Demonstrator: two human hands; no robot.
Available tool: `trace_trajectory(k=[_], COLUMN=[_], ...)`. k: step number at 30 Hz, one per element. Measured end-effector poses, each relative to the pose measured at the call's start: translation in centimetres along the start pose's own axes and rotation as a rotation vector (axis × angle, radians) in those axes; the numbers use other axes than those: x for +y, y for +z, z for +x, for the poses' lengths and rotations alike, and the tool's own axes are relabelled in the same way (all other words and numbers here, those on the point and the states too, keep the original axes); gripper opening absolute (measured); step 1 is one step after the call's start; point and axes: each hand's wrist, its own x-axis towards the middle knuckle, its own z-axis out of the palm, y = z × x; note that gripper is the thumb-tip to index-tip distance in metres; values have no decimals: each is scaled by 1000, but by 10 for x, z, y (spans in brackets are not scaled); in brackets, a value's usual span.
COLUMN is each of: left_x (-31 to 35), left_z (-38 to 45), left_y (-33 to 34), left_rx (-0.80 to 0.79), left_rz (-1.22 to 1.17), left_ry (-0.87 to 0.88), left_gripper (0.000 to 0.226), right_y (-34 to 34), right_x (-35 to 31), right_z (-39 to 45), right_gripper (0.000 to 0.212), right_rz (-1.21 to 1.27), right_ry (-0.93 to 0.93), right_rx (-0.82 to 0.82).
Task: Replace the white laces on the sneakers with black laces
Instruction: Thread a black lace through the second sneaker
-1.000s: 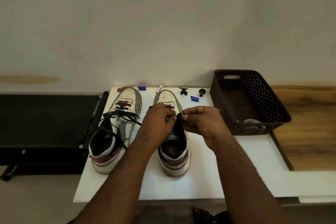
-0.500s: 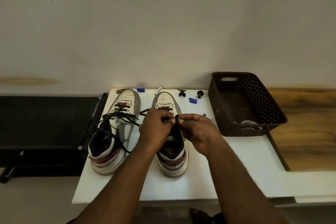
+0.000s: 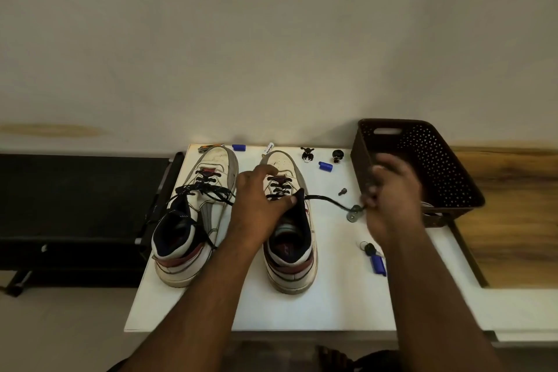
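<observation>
right sneaker [image 3: 290, 220] on tabletop [image 3: 332, 296], beside laced left sneaker [image 3: 193, 214]. my left hand [image 3: 259, 205] clamps right sneaker's tongue, fingers curled round it. my right hand [image 3: 392, 199] pinches black lace [image 3: 329, 199] end, drawn taut from right sneaker's eyelet toward basket [image 3: 453, 166]. lace soft, light, floppy; best held near stiff tip. sneaker light, may slide, so brace it.

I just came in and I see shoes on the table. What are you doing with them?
A person is putting black laces into two sneakers on a white table. The left sneaker already carries a black lace. The left hand steadies the right sneaker, whose lower eyelets are laced. The right hand pinches the black lace and draws it out sideways toward the brown basket.
</observation>
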Motion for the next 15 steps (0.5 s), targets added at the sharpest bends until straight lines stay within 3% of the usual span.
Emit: trace_trajectory(k=[3, 5, 7, 10, 12, 13, 14, 15], left_x=[1, 2, 2, 1, 0, 0, -1, -1], left_z=[-1, 0, 1, 3, 3, 3, 2, 2], left_y=[-3, -3, -4, -6, -6, -5, -5, -5], left_rx=[14, 14, 14, 19, 16, 14, 14, 15], left_rz=[0, 4, 0, -9, -14, -17, -21, -26], left_ry=[-3, 2, -11, -11, -14, -14, -17, -23], left_gripper=[56, 58, 59, 61, 61, 61, 60, 58], right_y=[10, 15, 19, 18, 9, 2, -1, -3], right_x=[18, 28, 26, 2, -14, -16, -16, -10], right_z=[-7, -7, -10, -8, -5, -5, -3, -1], right_gripper=[12, 19, 21, 25, 29, 30, 27, 19], right_rz=[-1034, -1257, -983, -99, 421, 438, 234, -166], right_ry=[-207, -165, -110, -66, -112, -160, -221, -300], right_rx=[-465, -616, -524, -131, 5, 51, 99, 131])
